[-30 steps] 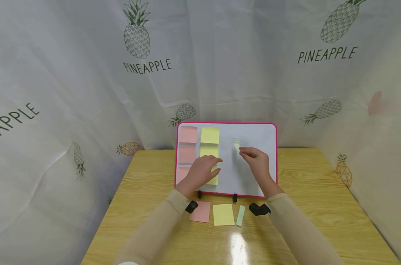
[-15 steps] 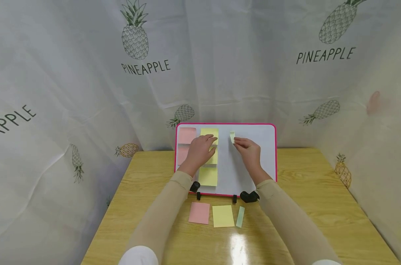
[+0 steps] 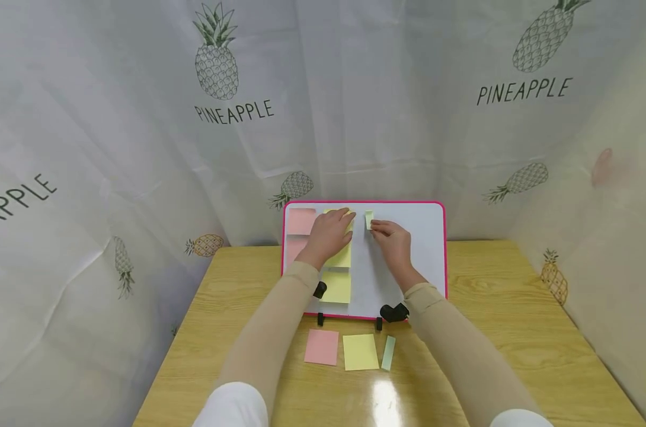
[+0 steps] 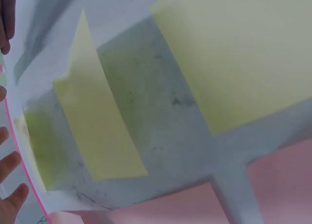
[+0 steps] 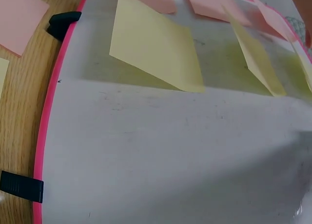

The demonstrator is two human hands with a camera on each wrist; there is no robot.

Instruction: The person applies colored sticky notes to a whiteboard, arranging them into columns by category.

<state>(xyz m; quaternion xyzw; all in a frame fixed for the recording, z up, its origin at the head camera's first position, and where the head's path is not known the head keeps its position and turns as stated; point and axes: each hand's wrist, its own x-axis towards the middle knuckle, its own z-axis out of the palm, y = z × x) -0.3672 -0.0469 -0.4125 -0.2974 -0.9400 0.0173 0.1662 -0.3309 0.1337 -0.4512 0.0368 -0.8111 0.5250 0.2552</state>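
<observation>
My right hand [image 3: 395, 244] pinches a narrow pale green sticky note [image 3: 368, 219] against the upper middle of a pink-framed whiteboard [image 3: 427, 261]. My left hand [image 3: 329, 236] hovers over or rests on the upper yellow sticky note, fingers extended toward the green one; the contact is unclear. In the left wrist view, the left fingers [image 4: 10, 160] appear spread and hold nothing. A column of yellow sticky notes [image 3: 336, 287] runs down the board, beside a column of pink sticky notes [image 3: 301, 220] partly covered by the left hand and forearm.
On the wooden table [image 3: 237, 308], in front of the board, lie a pink pad [image 3: 321, 347], a yellow pad [image 3: 360, 351] and a narrow green pad [image 3: 388, 353]. Black feet [image 3: 379, 324] support the board's lower edge. A pineapple-print curtain [image 3: 365, 118] hangs behind.
Both hands have moved up the board. The right hand has brought the green sticky note left, nearer the yellow column. The left hand has risen from the middle notes to the top yellow one.
</observation>
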